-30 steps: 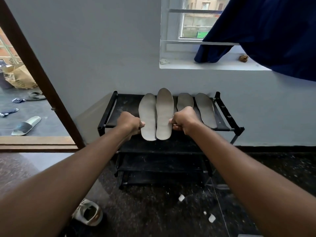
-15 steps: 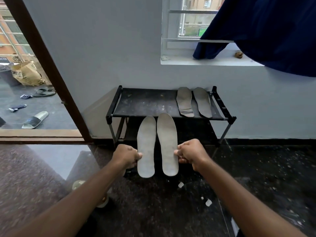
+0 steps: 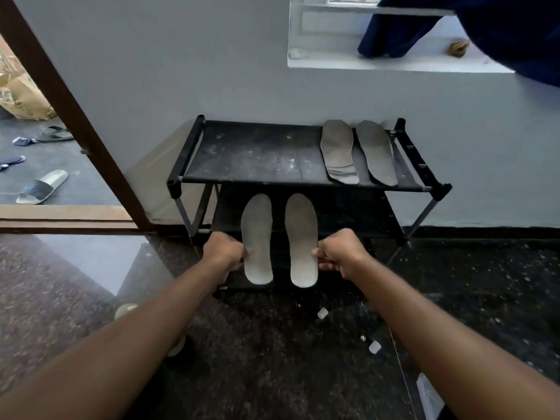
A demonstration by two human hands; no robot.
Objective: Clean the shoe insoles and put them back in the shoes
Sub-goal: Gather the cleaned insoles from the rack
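- A black shoe rack (image 3: pixel 194 153) stands against the grey wall under a window sill (image 3: pixel 394 63), where dark blue cloth (image 3: pixel 500 31) hangs down.
- On the rack's top shelf, at its right end, two darker insoles (image 3: pixel 338 151) lie side by side, just apart, long axes running toward the wall.
- Left of the rack a brown door frame (image 3: pixel 69 107) opens onto a floor with a slide sandal (image 3: pixel 42 187) and a tan sack (image 3: pixel 21 95).
- Small white scraps (image 3: pixel 322 312) dot the dark speckled floor in front of the rack.
- The left hand (image 3: pixel 222 251) is closed on the left edge of one pale insole (image 3: pixel 257 239); the right hand (image 3: pixel 341 253) is closed on the right edge of the other pale insole (image 3: pixel 301 241).
- Both pale insoles are held in front of the lower shelves, parallel, with a gap between them, long axes pointing away from the person.
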